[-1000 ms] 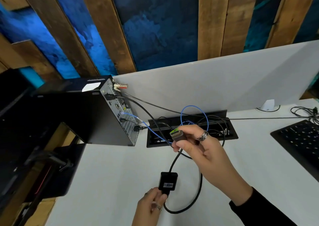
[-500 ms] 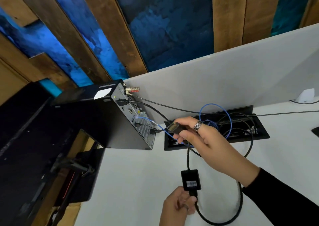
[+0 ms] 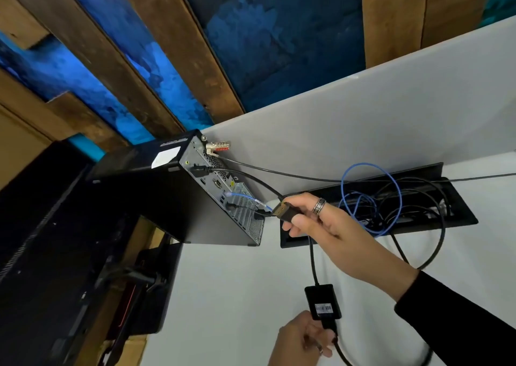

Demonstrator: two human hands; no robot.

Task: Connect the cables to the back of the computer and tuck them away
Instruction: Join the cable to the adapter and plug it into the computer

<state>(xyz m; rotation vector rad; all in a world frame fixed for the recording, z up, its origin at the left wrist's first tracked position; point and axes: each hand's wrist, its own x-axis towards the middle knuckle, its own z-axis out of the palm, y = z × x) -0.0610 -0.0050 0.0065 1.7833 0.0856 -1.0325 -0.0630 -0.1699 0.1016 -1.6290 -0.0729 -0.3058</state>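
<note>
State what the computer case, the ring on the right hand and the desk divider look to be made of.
Computer case: painted black sheet metal, judging by its perforated silver rear panel. Ring on the right hand: silver-toned metal, patterned and shiny. Divider: matte light grey, probably fabric or laminate; the picture cannot settle which.

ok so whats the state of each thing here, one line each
right hand: pinches the plug
plug: unplugged, near the computer's back
left hand: grips the cable below the adapter box
adapter box: hanging on the cable
blue cable: plugged in
computer: upright
</note>
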